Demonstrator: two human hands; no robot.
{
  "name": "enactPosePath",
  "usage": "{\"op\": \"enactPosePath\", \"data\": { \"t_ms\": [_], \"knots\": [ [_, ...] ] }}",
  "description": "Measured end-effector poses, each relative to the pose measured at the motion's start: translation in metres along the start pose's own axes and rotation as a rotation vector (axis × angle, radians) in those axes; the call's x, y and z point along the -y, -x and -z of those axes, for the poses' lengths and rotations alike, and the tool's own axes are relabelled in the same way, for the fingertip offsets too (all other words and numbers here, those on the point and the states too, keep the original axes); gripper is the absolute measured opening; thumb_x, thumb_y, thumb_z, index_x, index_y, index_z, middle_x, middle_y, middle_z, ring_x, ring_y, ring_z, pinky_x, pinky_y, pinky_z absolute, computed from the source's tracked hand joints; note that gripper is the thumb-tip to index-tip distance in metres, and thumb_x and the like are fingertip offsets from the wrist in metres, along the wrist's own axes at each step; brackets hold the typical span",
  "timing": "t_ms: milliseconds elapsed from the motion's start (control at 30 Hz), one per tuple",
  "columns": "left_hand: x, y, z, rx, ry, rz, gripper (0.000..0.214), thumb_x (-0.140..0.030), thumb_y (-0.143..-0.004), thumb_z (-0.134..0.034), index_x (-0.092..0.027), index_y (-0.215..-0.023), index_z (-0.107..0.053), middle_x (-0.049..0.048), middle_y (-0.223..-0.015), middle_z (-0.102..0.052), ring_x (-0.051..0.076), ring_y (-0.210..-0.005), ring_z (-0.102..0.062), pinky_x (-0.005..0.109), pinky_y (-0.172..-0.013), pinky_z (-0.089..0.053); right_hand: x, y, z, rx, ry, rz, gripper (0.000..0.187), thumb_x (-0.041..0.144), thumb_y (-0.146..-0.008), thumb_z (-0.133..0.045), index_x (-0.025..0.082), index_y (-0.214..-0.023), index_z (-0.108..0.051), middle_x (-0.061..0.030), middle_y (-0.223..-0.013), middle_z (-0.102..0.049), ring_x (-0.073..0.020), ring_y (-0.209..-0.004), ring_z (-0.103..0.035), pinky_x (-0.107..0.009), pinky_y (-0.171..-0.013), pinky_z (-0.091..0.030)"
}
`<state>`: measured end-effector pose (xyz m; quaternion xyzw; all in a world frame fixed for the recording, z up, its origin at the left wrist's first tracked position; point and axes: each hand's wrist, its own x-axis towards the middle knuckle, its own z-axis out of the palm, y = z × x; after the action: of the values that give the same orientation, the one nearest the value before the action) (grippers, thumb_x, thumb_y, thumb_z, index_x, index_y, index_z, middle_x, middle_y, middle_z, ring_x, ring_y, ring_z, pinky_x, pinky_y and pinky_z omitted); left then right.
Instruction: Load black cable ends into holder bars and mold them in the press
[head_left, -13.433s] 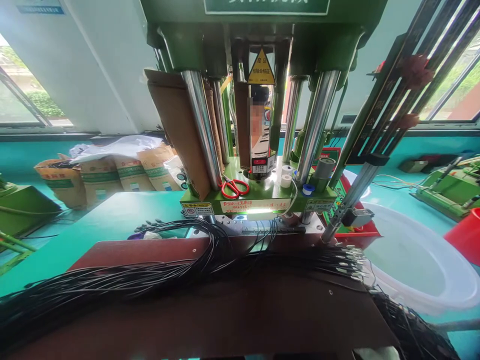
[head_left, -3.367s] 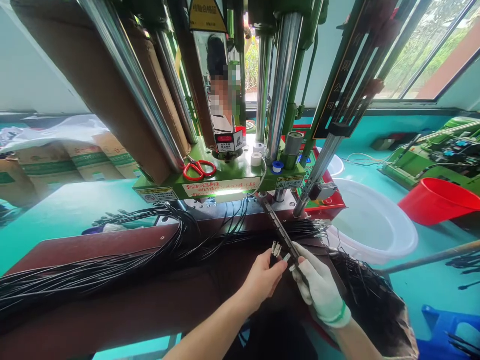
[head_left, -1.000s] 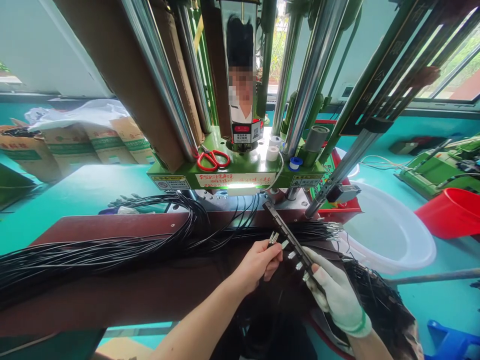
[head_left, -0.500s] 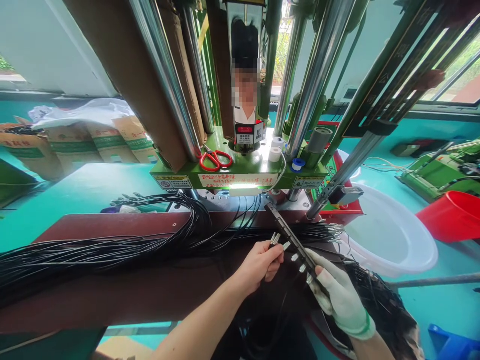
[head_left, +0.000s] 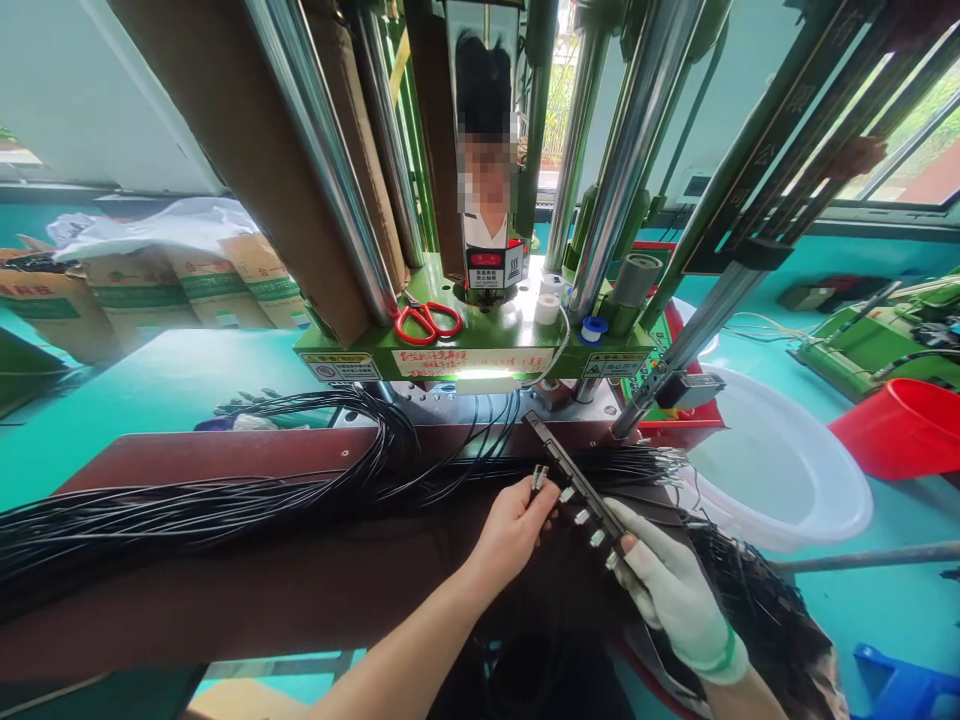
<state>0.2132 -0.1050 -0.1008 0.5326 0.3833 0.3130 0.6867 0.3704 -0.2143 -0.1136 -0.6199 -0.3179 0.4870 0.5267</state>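
Pinching terminals (head_left: 537, 477) in my left hand (head_left: 514, 527), just left of the bar (head_left: 564, 468) my right hand (head_left: 673, 592) grips, slanting up-left.

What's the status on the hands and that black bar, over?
Left hand pinching wire ends. Gloved right hand gripping black bar, terminals seated along it. Black wire bundle lies just left of the hands.

Red scissors (head_left: 427, 320) lay on the green press base (head_left: 352, 352), with white tape rolls (head_left: 546, 307) also on it, near its right end. Right of the press base stood a white basin (head_left: 787, 470) and, farther right, a red bucket (head_left: 900, 430) (only partly in view). Well left of it sat brown paper sacks (head_left: 142, 300).
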Motion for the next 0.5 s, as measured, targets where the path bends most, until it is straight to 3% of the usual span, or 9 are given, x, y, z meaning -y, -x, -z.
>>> {"op": "enactPosePath", "data": {
  "t_ms": [133, 267, 500],
  "knots": [
    [-0.0009, 0.003, -0.0002, -0.121, 0.138, -0.021, 0.035, -0.053, -0.081, -0.039, -0.019, -0.072, -0.042, -0.0104, -0.042, -0.027, 0.004, -0.034, -0.021, 0.016, -0.032, -0.019, -0.0001, -0.0024, 0.0047, 0.014, -0.035, -0.004, 0.065, 0.051, -0.077, -0.054, 0.011, -0.127, -0.042, -0.0011, -0.056, -0.052, -0.0007, -0.028, -0.028, -0.014, -0.028, -0.014],
    [0.0022, 0.0039, -0.0037, -0.066, 0.192, 0.039, 0.032, -0.051, -0.082, -0.039, -0.022, -0.071, -0.034, -0.0126, -0.038, -0.025, 0.004, -0.03, -0.014, 0.015, -0.028, -0.015, 0.0005, -0.0032, 0.0078, 0.067, -0.018, -0.018, 0.064, 0.05, -0.077, -0.054, 0.011, -0.126, -0.043, -0.0032, -0.06, -0.055, 0.0, -0.031, -0.028, -0.014, -0.029, -0.015],
    [-0.0015, 0.0018, -0.003, 0.006, 0.179, 0.13, 0.027, -0.042, -0.074, -0.054, -0.017, -0.066, -0.045, -0.0124, -0.032, -0.023, 0.002, -0.028, -0.016, 0.016, -0.03, -0.011, 0.0045, -0.0017, 0.0063, 0.099, 0.031, -0.047, 0.067, 0.052, -0.076, -0.054, 0.01, -0.127, -0.042, -0.0016, -0.056, -0.053, -0.0007, -0.031, -0.025, -0.015, -0.029, -0.013]
  ]
}}
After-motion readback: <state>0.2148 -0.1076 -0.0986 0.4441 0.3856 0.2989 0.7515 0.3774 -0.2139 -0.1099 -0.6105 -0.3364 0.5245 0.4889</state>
